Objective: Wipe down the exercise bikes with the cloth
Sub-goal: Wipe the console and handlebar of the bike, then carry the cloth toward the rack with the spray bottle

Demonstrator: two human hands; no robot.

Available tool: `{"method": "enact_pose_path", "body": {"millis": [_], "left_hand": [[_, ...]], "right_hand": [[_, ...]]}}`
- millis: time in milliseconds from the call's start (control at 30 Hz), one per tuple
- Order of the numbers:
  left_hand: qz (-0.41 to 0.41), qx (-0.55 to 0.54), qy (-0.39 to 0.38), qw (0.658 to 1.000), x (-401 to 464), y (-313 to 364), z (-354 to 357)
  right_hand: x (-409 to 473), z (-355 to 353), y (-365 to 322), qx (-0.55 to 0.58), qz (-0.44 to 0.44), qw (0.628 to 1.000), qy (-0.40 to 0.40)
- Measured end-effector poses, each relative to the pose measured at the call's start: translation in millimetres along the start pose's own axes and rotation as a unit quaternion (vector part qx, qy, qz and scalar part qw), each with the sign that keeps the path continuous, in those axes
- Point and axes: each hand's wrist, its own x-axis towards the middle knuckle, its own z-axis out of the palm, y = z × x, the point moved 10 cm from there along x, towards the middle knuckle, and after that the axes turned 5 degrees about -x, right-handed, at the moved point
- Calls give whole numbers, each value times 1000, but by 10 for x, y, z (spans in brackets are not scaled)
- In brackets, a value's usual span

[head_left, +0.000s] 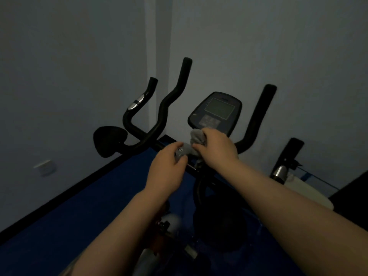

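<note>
An exercise bike stands in front of me, with black curved handlebars (173, 100) and a dark console (216, 114) whose screen is blank. My right hand (216, 147) is closed around a bunched grey cloth (197, 137), pressed just below the console at the handlebar stem. My left hand (168, 166) grips a grey knob or clamp (182, 152) on the stem, right beside the cloth. The bike's lower frame is dim and partly hidden behind my forearms.
A second bike shows behind on the left, with a black seat (109, 140) and a handlebar with a silver grip (137, 102). More equipment with a chrome post (279, 172) and a white part stands at right. Blue floor (79, 226) meets grey walls; a wall socket (44, 167) sits low left.
</note>
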Motion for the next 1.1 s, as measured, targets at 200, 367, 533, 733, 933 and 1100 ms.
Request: {"method": "enact_pose_path", "body": {"millis": [200, 367, 533, 733, 933, 1100], "left_hand": [[21, -32, 31, 999, -423, 458, 245], [71, -29, 20, 997, -977, 975, 908], [91, -43, -56, 993, -1562, 1195, 1950], [29, 49, -184, 981, -2176, 778, 3045], [-34, 152, -284, 946, -2264, 293, 3643], [-59, 186, -334, 922, -1985, 9, 4063]], "right_hand": [[-674, -611, 404, 114, 0, 990, 77], [-1502, -1132, 1128, 130, 34, 987, 91], [-2455, -1226, 2049, 106, 101, 987, 70], [-3372, -846, 2993, 91, 202, 975, -8], [-3658, -435, 3531, 94, 277, 955, -48], [-3607, -137, 3928, 100, 333, 935, -73]]}}
